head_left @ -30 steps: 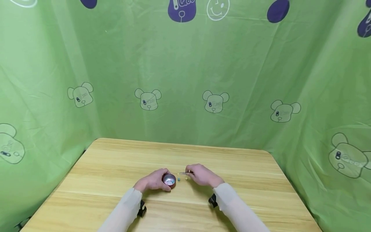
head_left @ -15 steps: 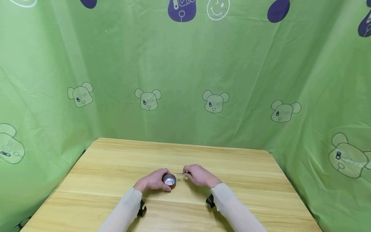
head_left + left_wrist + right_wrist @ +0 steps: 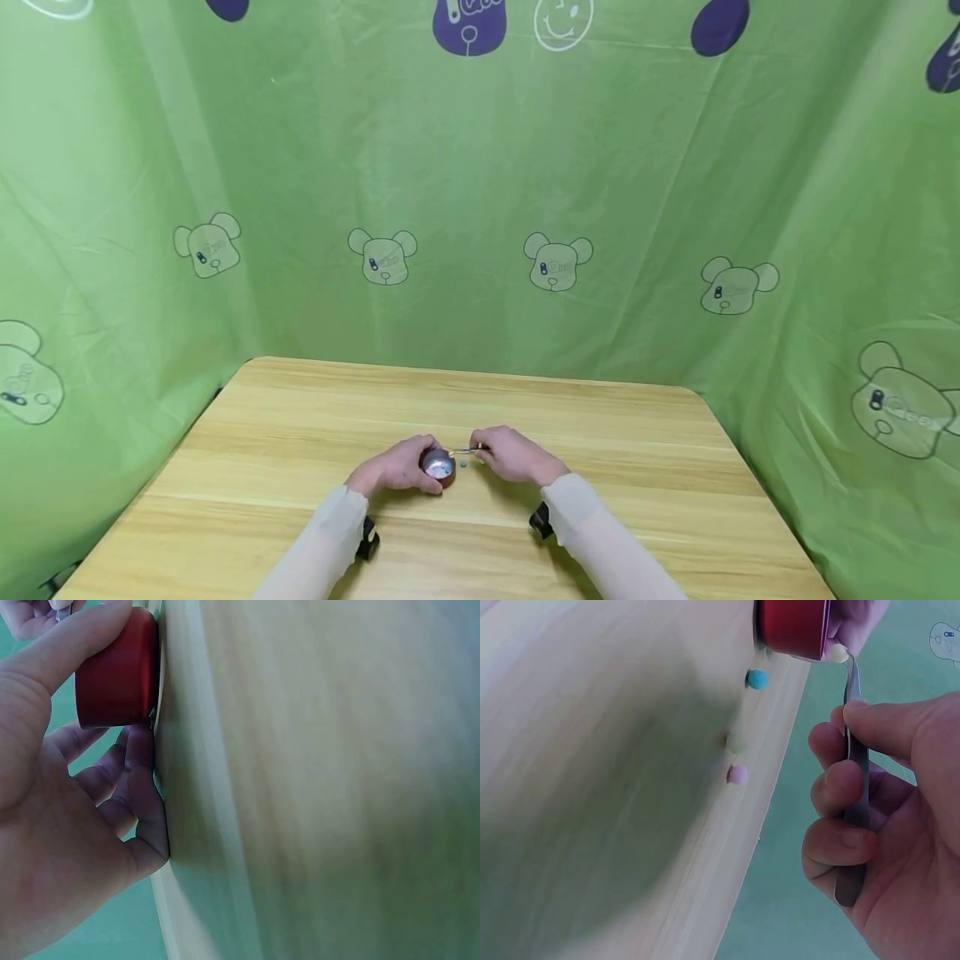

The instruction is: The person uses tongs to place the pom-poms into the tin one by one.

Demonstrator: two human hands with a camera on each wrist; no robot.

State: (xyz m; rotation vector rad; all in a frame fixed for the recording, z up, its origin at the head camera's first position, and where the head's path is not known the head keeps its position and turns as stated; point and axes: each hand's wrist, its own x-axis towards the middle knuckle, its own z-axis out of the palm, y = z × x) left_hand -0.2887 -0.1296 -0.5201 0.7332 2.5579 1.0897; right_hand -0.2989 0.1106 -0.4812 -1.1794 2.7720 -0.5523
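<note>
My left hand grips a small round red tin on the table, thumb on one side and fingers on the other. The tin stands open at the top, and small pale and blue bits show inside it in the head view. My right hand pinches metal tweezers, their tips pointing left. Between the tips sits a pale yellow bead, right at the tin's rim. On the table by the tin lie a blue bead, a greenish bead and a pink bead.
The wooden table reaches out to both sides and behind the hands. A green patterned curtain hangs around its back and sides. Each wrist carries a black camera mount.
My right hand has moved left with the tweezers, bringing the yellow bead from above the table to the tin's rim. The left hand and the tin have stayed put.
</note>
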